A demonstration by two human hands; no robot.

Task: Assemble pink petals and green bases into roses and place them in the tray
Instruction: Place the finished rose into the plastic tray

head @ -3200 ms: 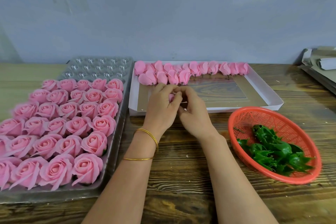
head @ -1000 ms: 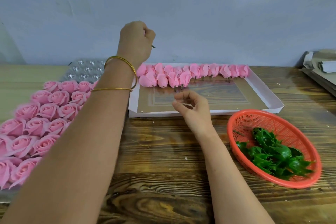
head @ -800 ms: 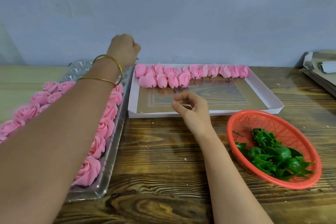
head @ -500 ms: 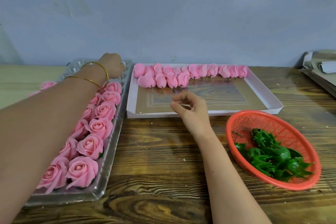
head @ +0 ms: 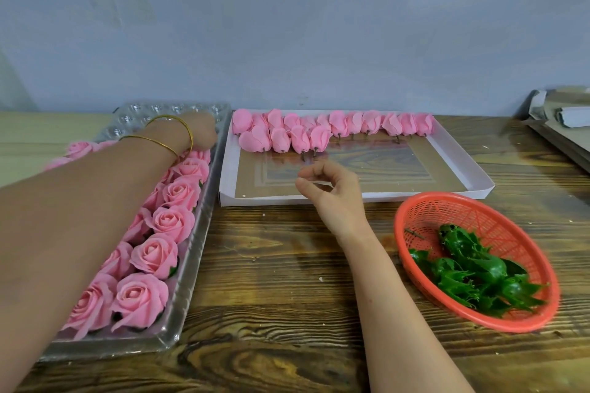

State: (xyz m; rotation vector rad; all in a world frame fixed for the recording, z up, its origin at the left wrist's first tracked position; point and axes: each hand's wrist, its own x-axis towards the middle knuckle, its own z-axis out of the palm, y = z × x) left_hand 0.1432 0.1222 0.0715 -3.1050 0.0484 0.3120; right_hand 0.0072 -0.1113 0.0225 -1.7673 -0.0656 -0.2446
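The left hand [head: 199,131] has dropped into the clear plastic tray [head: 190,277] beyond the pink foam roses [head: 174,222], grip hidden, probably adding one. The right hand [head: 335,191] idles, relaxed.

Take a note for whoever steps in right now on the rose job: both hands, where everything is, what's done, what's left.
Left hand: down at the far end of the clear tray, fingers hidden, so I cannot tell if it holds a rose.
Right hand: loosely curled over the white box, empty.
Done: finished roses fill the tray rows that show; the far pockets hold none.
To do: pink buds wait in the box, green bases in the red basket.
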